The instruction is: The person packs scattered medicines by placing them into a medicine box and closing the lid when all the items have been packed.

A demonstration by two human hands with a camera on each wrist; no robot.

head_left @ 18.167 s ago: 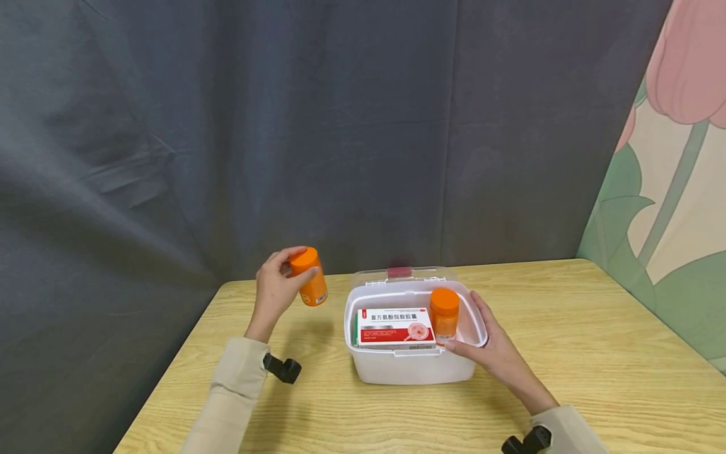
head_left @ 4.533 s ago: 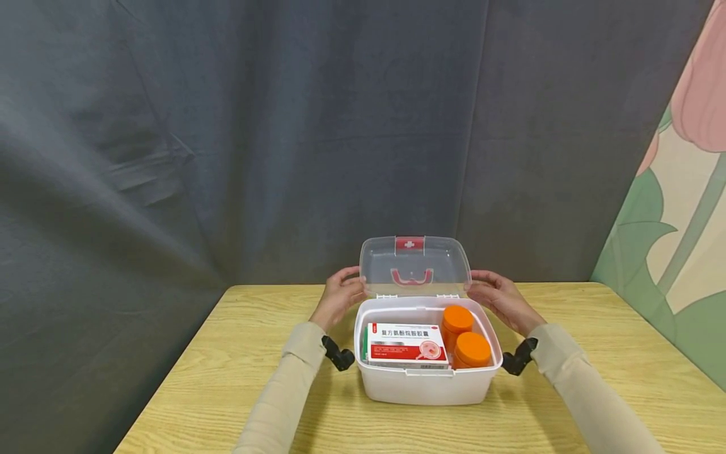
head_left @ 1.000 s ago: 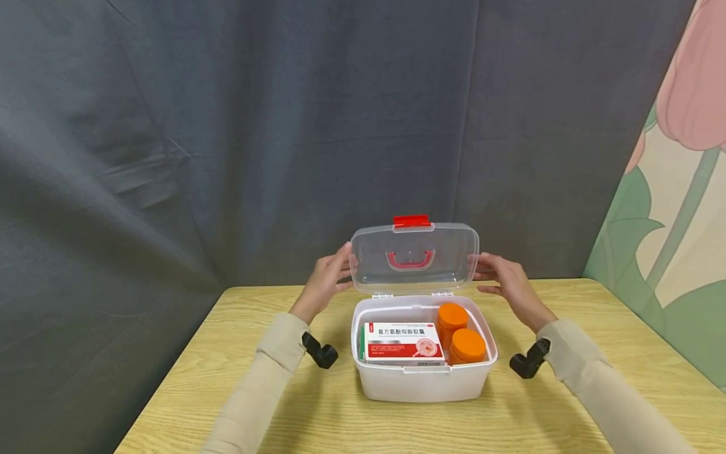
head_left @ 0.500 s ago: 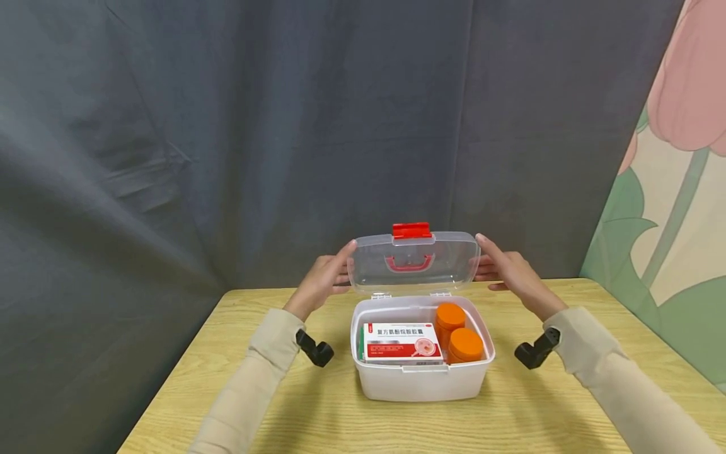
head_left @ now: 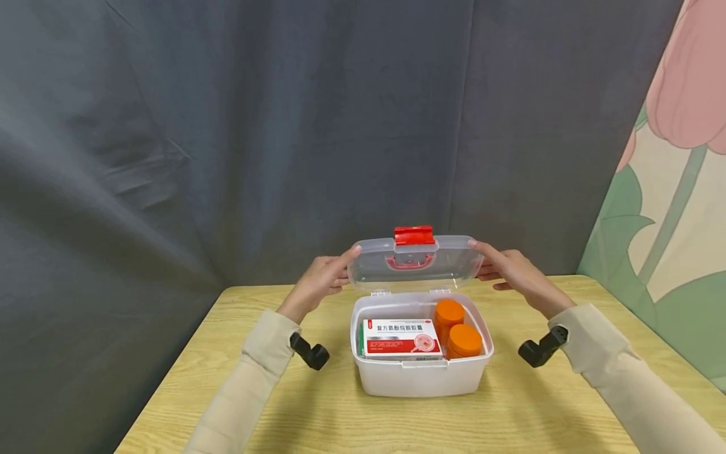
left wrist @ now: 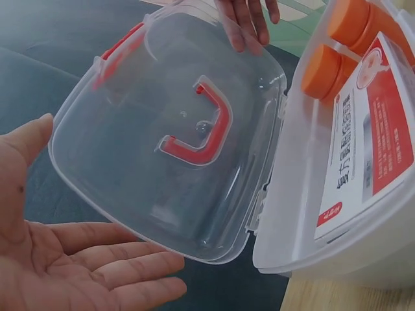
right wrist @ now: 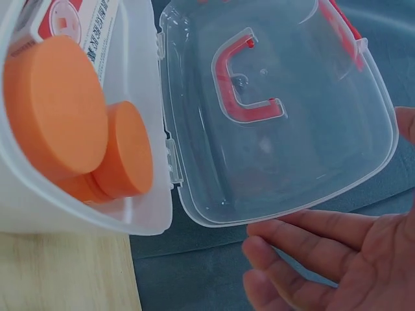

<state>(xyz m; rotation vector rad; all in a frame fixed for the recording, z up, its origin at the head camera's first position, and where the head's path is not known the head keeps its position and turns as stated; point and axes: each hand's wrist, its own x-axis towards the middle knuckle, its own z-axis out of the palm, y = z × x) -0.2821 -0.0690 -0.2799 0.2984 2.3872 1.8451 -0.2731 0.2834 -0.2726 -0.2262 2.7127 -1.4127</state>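
A clear lid (head_left: 374,265) with a red latch (head_left: 414,236) and red handle (left wrist: 206,139) stands raised and tilted forward on the hinges of a white box (head_left: 420,378). My left hand (head_left: 320,282) is at its left edge, thumb tip on the upper corner, fingers extended along the side. Mirroring it, my right hand (head_left: 518,277) has its thumb at the right upper corner, with fingers straight or slightly bent by the edge. Inside the box, a red-and-white medicine carton (head_left: 401,338) lies left of two orange bottles (head_left: 449,313).
A green edge (head_left: 360,339) shows beside the carton, inside the box. The box stands on a wooden table (head_left: 351,422). A dark grey curtain (head_left: 340,126) hangs behind, and a wall with painted flowers (head_left: 675,221) is at the right.
Earlier, my left hand held one orange bottle; both bottles are now in the box. The lid has come up from leaning back and tips forward, my thumbs moving onto its upper corners.
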